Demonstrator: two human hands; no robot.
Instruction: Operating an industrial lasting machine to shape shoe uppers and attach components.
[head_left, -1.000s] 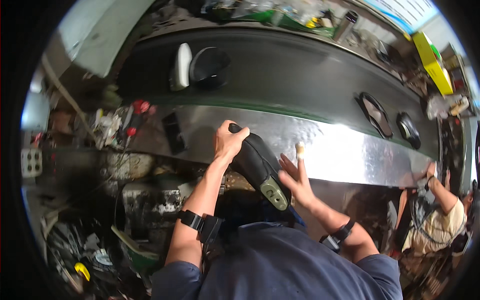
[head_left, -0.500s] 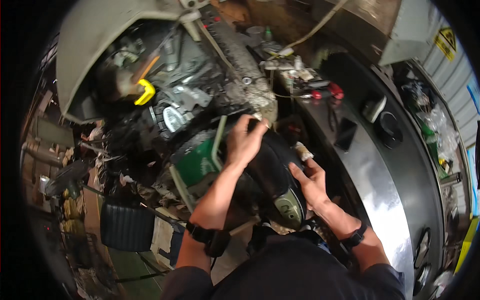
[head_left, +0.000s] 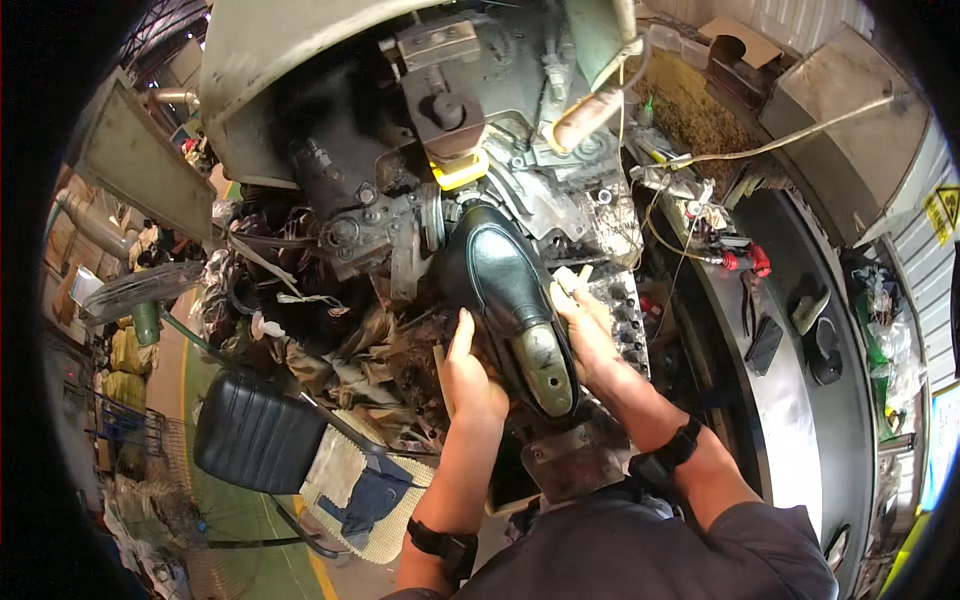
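A black leather shoe upper (head_left: 498, 262) is stretched over a pale greenish shoe last (head_left: 543, 362), whose top shows at the heel end. Its toe points away from me, up against the machine's yellow-edged part (head_left: 460, 172). My left hand (head_left: 472, 378) is closed on the shoe's left side near the heel, its other fingers hidden beneath. On the right side, my right hand (head_left: 588, 322) grips the shoe around its middle. A small whitish piece (head_left: 568, 279) shows at the right hand's fingertips; what it is I cannot make out.
The metal machine (head_left: 440, 105) stands ahead under a pale hood. Along the right runs a bench (head_left: 765, 410) with a phone (head_left: 764, 345), a red-handled tool (head_left: 745, 260) and dark shoe parts. At left are a black-backed chair (head_left: 255, 430), a fan (head_left: 140, 295) and heaped scraps.
The shoe has moved from close to my body to the machine's front, toe at the yellow-edged part. My left hand has shifted from the toe end to its left side. The view has turned.
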